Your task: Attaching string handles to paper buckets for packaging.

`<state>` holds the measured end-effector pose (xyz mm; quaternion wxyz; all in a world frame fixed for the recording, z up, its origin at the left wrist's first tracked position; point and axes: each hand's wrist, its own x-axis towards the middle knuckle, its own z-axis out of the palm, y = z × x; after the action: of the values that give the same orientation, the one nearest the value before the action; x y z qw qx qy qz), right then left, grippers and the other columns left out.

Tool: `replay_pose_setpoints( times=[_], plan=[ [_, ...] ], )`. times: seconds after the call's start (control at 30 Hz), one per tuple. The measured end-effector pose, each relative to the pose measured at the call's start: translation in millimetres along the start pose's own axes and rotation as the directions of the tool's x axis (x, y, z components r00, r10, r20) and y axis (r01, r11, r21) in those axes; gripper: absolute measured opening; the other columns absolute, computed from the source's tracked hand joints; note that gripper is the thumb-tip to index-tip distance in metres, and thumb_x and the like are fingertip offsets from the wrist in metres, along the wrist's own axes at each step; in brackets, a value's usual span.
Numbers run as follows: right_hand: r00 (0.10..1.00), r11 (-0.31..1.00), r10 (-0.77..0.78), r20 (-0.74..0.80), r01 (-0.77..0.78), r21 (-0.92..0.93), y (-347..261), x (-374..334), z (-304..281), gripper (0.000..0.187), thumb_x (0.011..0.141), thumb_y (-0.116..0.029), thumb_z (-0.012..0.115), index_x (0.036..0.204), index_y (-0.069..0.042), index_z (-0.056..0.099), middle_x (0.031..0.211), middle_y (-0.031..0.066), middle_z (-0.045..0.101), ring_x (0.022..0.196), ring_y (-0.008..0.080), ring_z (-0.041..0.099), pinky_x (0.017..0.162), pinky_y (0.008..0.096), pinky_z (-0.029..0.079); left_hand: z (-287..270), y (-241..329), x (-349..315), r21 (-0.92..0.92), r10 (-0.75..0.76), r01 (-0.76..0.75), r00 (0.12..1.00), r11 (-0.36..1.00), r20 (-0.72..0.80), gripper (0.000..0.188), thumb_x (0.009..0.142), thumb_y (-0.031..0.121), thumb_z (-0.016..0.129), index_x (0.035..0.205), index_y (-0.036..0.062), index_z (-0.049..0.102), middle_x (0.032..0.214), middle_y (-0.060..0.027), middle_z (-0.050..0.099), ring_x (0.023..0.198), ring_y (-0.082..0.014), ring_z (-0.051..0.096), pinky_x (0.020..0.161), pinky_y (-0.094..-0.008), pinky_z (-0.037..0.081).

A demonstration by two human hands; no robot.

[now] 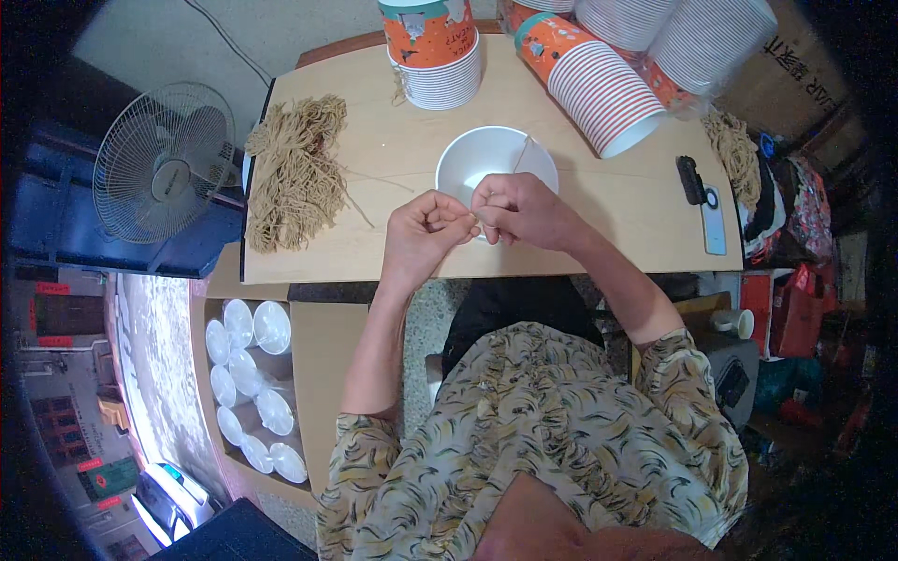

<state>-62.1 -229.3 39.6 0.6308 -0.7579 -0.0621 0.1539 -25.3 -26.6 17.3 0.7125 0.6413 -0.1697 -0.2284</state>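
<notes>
A white paper tub [458,154] stands upright near the table's front edge, its mouth facing me. A thin strand of twine [526,148] runs from its far rim down to my right hand. My left hand [428,227] and my right hand [524,210] meet over the near rim, fingertips touching. Both are closed in a pinch, apparently on the twine; the bit between the fingers is too small to see clearly. To the left lies a loose heap of tan twine [299,178], with a few strands trailing toward the tub.
At the back stand stacked orange and white tubs [435,56]; another stack [599,89] lies tilted beside wrapped stacks [706,42]. A phone [714,229] and a black object [690,179] lie at right. Left are a fan [168,168] and a carton of clear plastic lids [245,372].
</notes>
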Motion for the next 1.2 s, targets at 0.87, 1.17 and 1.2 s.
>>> replay_pose_setpoints(
  times=[0.87,1.17,1.2],
  plan=[
    [0.997,0.983,0.075,-0.003,-0.073,0.168,14,6,-3,0.013,0.096,-0.015,0.059,0.096,-0.002,0.060,0.066,0.0026,0.060,0.051,0.0056,0.051,0.047,0.0201,0.041,0,-1,3,-0.108,-0.100,0.102,0.995,0.989,0.023,0.007,0.091,-0.003,0.066,0.098,-0.0026,0.063,0.090,-0.0132,0.072,0.083,-0.0170,0.072,0.076,-0.0255,0.059],
    [0.993,0.974,0.020,-0.112,0.006,0.228,15,4,1,0.014,0.097,-0.016,0.060,0.092,-0.003,0.058,0.065,0.0017,0.059,0.050,0.0049,0.049,0.045,0.0206,0.039,1,0,4,-0.167,-0.141,0.143,0.990,0.976,0.019,0.003,0.095,-0.001,0.059,0.098,-0.0008,0.059,0.094,-0.0160,0.072,0.087,-0.0190,0.072,0.078,-0.0270,0.059],
    [0.989,0.980,0.019,-0.144,0.010,0.198,15,4,4,0.013,0.097,-0.016,0.059,0.091,-0.004,0.057,0.065,0.0010,0.058,0.050,0.0046,0.048,0.045,0.0206,0.038,1,1,3,-0.170,-0.153,0.154,0.988,0.973,0.018,0.003,0.095,0.000,0.059,0.098,-0.0006,0.058,0.094,-0.0161,0.072,0.086,-0.0192,0.072,0.078,-0.0276,0.059]
  ],
)
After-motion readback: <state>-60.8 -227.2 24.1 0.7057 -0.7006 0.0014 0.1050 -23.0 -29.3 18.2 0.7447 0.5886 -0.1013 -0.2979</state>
